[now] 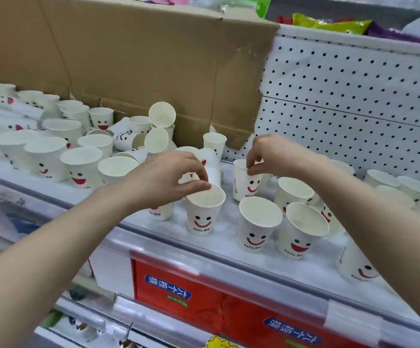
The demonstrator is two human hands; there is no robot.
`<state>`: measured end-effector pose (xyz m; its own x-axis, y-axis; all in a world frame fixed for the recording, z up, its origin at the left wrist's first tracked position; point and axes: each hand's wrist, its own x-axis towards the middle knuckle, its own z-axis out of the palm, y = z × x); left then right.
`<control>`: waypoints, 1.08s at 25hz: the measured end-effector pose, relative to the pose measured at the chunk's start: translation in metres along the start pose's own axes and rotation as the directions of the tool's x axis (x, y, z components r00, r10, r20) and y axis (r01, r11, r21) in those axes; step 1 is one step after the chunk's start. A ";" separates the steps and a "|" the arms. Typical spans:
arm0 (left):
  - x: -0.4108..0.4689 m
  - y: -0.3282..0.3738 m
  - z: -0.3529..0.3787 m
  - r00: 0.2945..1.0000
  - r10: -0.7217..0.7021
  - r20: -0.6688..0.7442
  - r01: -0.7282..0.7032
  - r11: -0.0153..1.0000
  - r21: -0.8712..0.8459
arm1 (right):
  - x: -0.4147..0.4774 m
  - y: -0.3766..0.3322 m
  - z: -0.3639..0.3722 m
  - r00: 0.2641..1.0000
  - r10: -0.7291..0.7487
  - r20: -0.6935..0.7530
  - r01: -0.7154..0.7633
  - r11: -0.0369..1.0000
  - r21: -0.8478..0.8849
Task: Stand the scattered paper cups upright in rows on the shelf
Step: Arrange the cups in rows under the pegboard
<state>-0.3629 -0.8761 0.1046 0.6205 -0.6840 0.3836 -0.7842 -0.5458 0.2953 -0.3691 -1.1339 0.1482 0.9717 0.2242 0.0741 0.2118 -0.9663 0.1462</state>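
Observation:
White paper cups with red smiley faces cover the white shelf (229,237). My left hand (168,177) pinches the rim of an upright cup (203,212) at the shelf's middle front. My right hand (271,154) pinches the rim of another upright cup (247,183) behind it. Two upright cups (257,224) (301,233) stand to the right by the front edge. A heap of tipped cups (158,131) lies at the back centre, some on their sides. Upright cups (80,167) fill the left part.
A brown cardboard sheet (141,59) leans against the back. White pegboard (354,101) forms the back wall on the right. More upright cups (404,187) stand at the far right. A red box (203,297) sits on the shelf below.

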 end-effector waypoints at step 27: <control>0.105 -0.105 -0.013 0.958 0.119 0.261 -0.197 0.934 0.298 | 0.066 -0.032 -0.010 0.990 0.054 0.129 -0.105 0.901 0.422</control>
<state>-0.2151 -0.8847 0.1251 0.5034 -0.8462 0.1746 -0.8524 -0.5195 -0.0603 -0.3124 -1.0867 0.1584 0.9871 0.1531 -0.0463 0.1332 -0.9470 -0.2924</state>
